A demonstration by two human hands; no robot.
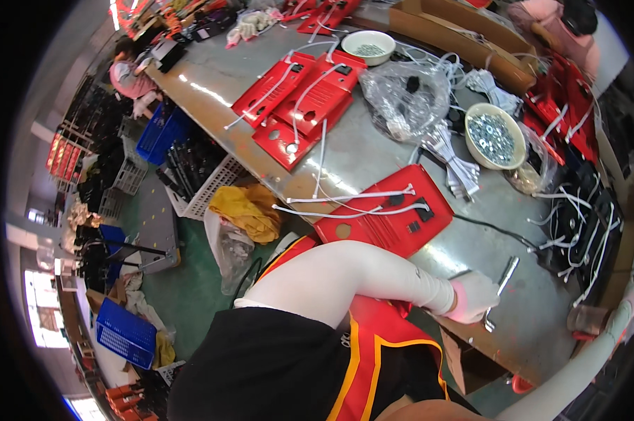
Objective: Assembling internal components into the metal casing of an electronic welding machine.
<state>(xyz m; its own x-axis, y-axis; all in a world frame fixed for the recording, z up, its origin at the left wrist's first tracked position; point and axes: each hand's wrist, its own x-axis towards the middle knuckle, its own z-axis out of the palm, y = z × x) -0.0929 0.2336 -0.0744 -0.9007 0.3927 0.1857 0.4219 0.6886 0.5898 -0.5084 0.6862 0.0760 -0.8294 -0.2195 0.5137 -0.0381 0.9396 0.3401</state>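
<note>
My left hand (473, 297), in a white glove with a pink cuff, is closed around the middle of a metal socket wrench (508, 274) over the near edge of the metal-topped table. Beyond my left forearm lies a red metal panel (394, 210), with white cables (352, 198) across it and a black part near its right end. My right arm (576, 382), in a pale sleeve, runs up the far right rim. Its hand lies at the dark picture edge, and its fingers cannot be made out.
More red panels (299, 105) with white cables lie farther back. A bowl of metal nuts or washers (496, 137), a bowl of small hardware (368, 48), a clear plastic bag (408, 98) and a cardboard box (464, 38) stand around. Crates (126, 333) fill the left. Other people (131, 77) work nearby.
</note>
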